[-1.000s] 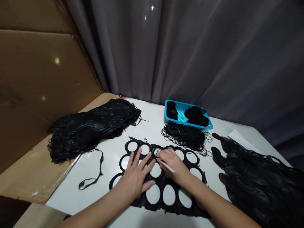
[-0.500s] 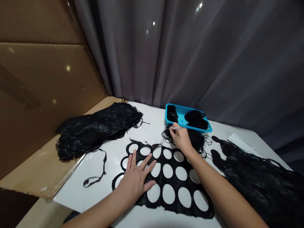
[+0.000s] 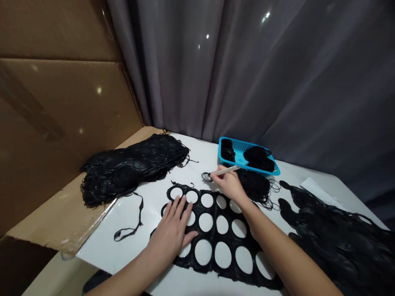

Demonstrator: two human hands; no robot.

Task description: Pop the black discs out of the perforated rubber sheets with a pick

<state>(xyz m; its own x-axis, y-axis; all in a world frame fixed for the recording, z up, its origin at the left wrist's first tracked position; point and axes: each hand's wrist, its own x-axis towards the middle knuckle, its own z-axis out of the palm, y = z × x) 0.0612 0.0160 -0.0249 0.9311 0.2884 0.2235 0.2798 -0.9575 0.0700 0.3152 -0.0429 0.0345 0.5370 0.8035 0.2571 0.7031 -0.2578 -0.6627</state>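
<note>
A black rubber sheet (image 3: 212, 234) with rows of round holes lies flat on the white table. My left hand (image 3: 173, 226) rests on its left part, fingers stretched out and pressing down. Above the sheet's far edge, my right hand (image 3: 230, 183) is closed around a pale, slim stick-like tool (image 3: 228, 169), whose handle points up and to the right; its working end is hidden. Thin black rings (image 3: 206, 177) show at the right fingertips. Just behind that hand lies a loose heap of thin black rings (image 3: 254, 185), partly covered by it.
A blue basket (image 3: 219, 154) with black ring bundles stands at the back. Stacked black sheets (image 3: 132, 164) lie left, near a cardboard box (image 3: 58, 102). A torn black strip (image 3: 141, 209) lies in front of them. Right are more black rubber pieces (image 3: 333, 230) and white paper (image 3: 321, 192).
My right hand has shifted slightly left and tilted the tool; black rings now show at its fingertips. My left hand's fingers are closer together. The whole view has shifted a little.
</note>
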